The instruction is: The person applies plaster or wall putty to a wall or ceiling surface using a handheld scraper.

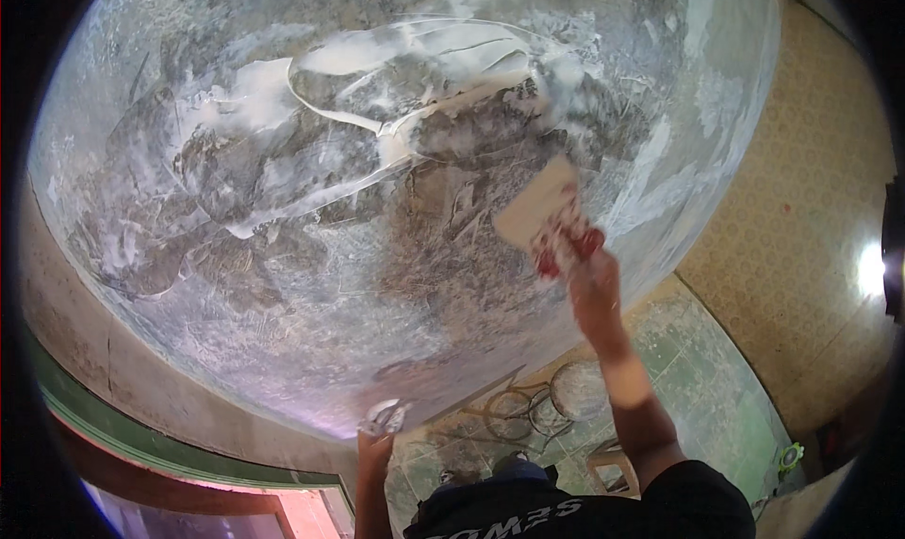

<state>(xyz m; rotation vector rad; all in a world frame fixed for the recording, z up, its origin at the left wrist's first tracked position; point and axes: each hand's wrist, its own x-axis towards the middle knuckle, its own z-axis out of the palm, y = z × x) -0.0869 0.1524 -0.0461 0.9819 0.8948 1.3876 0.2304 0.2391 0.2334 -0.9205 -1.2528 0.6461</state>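
Note:
In my right hand (592, 289) is a wide putty knife (537, 204) with a pale blade and a red handle, smeared with white. The fingers wrap around the handle, and the blade is raised at the right part of a grey, patchy wall (452, 199). Streaks and ridges of wet white putty (382, 124) cross the wall's upper middle. Low down at the wall's bottom edge, my left hand (375, 437) is closed around a small white-smeared thing (385, 414) whose kind I cannot make out.
A round pale basin (577, 391) and coiled hose (509, 413) lie on the dusty green tiled floor (698, 360). By my right arm stands a small wooden stool (613, 470). At left is a green door frame (189, 454); a bright lamp (875, 268) shines at far right.

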